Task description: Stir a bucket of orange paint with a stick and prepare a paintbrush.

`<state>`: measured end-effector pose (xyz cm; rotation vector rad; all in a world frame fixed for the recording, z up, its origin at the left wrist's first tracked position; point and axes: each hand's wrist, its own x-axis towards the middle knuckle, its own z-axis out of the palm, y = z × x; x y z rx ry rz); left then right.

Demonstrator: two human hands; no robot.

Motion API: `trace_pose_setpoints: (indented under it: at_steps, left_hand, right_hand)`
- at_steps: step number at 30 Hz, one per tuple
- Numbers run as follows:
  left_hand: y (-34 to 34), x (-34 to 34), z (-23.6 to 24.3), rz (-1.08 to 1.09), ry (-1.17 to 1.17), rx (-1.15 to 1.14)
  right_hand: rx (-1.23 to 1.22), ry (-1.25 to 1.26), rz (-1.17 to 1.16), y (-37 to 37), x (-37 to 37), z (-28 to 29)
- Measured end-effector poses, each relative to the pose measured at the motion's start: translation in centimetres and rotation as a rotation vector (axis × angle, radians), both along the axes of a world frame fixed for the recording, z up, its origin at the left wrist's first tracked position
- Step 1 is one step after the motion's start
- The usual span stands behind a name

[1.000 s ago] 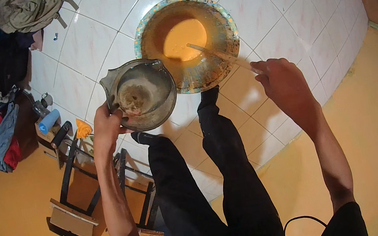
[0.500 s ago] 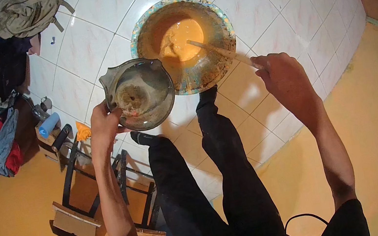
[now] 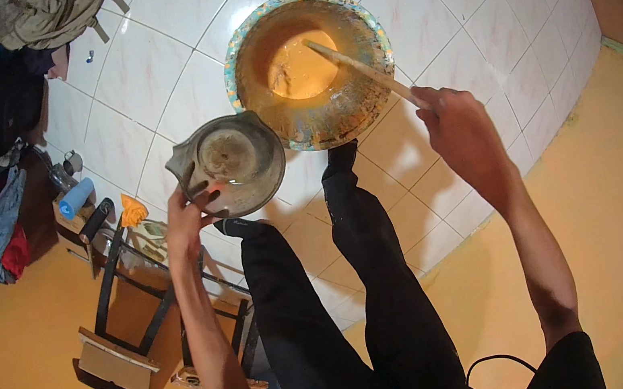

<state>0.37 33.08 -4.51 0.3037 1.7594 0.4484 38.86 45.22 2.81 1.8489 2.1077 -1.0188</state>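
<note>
Your left hand [image 3: 185, 218] is gripping the grey bowl [image 3: 263, 184] by its near-left wall, fingers lying inside; that grip is clamped on it. Your right hand [image 3: 465, 123] is closing its grip around the upper end of the wooden stick [image 3: 372, 76].

The paint-spattered bucket [image 3: 355, 117] is standing on the tiled floor [image 3: 446, 14] in front of your feet, holding orange paint [image 3: 318, 71] at its bottom. The bowl is hanging beside the bucket's lower-left rim and overlapping it in this view; whether they are touching, you cannot tell.

As for progress, the paint is already sitting in the bucket, and the stick's tip is reaching the pool, though its depth is not showing. A darker patch is marking the paint's left side, so the mixing is probably looking unfinished. The bowl is seemingly carrying only a little wet residue.
</note>
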Motion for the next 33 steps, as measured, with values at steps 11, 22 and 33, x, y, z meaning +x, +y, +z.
trace_pose_setpoints:
  at_steps: [11, 22, 33]
  left_hand:
    - [-19.8, 4.2, -25.0, 0.762, -0.207, 0.020]
    - [-24.9, 11.6, -36.0, 0.953, -0.325, -0.090]
    - [-23.6, 12.9, -37.9, 1.070, -0.413, 0.022]
  right_hand:
    - [-0.138, -0.122, 0.328, -1.8, -4.3, -1.4]
    - [0.103, -0.285, 0.567, 4.4, -9.0, 1.0]
    - [-0.088, -0.373, 0.633, 5.2, -9.3, 2.0]
